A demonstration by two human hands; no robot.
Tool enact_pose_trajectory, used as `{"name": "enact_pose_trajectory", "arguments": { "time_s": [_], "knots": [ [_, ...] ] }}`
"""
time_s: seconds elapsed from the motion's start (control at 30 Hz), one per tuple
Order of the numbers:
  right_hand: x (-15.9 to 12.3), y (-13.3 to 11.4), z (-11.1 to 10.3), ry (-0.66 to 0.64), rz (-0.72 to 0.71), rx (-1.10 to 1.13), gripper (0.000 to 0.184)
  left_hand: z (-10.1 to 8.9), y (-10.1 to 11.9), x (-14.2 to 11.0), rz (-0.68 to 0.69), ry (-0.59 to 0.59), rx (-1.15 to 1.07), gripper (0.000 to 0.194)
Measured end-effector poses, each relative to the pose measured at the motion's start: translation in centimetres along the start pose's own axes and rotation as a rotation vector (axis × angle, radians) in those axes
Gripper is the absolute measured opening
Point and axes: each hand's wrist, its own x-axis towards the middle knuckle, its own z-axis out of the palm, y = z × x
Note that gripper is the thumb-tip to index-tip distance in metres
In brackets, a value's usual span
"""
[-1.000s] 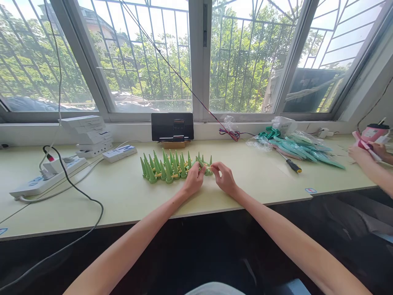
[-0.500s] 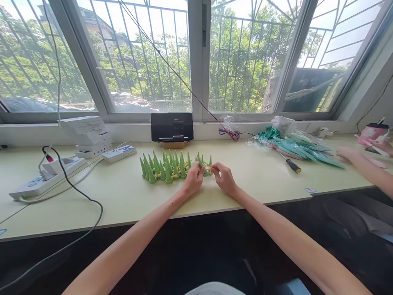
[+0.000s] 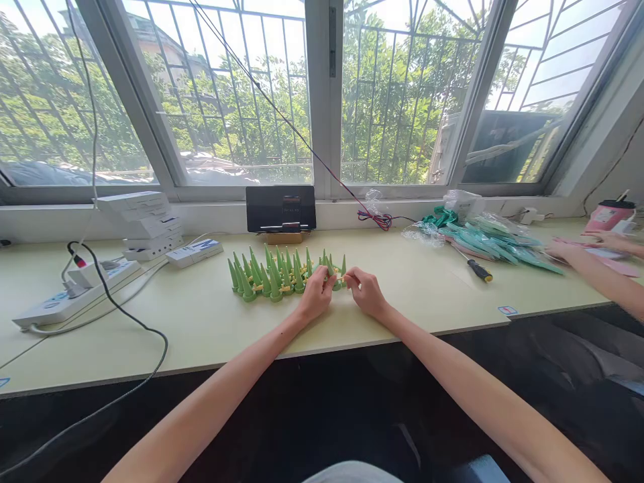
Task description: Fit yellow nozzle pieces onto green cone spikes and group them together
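Observation:
A cluster of green cone-shaped spikes (image 3: 266, 275) with small yellow parts stands upright in rows on the pale table (image 3: 211, 322). My left hand (image 3: 316, 295) is closed in a pinch on one green spike at the cluster's right end. My right hand (image 3: 366, 292) faces it, fingers pinched on the same spike's small yellow part. Both hands rest low over the table, almost touching each other.
A black tablet (image 3: 280, 208) leans at the window sill. A power strip (image 3: 70, 295) with cables and stacked white boxes (image 3: 145, 221) lie left. A screwdriver (image 3: 473, 265) and bagged green parts (image 3: 493, 241) lie right, where another person's hands (image 3: 583, 249) touch pink sheets by a pink cup (image 3: 610, 216).
My hands have stayed at the spike cluster's right end. The other person's hands at the far right lowered a pink item and now lie flat on the table.

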Motion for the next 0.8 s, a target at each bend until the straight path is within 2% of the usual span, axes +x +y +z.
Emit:
{"name": "enact_pose_trajectory", "arguments": {
  "time_s": [0.57, 0.8],
  "knots": [
    [-0.1, 0.3, 0.1, -0.006, 0.046, -0.054, 0.037, -0.2, 0.5, -0.1, -0.006, -0.037, -0.072, 0.028],
    [0.0, 0.2, 0.2, -0.016, 0.038, -0.059, 0.038, -0.3, 1.2, 0.0, -0.091, -0.015, -0.111, 0.019]
  ]
}}
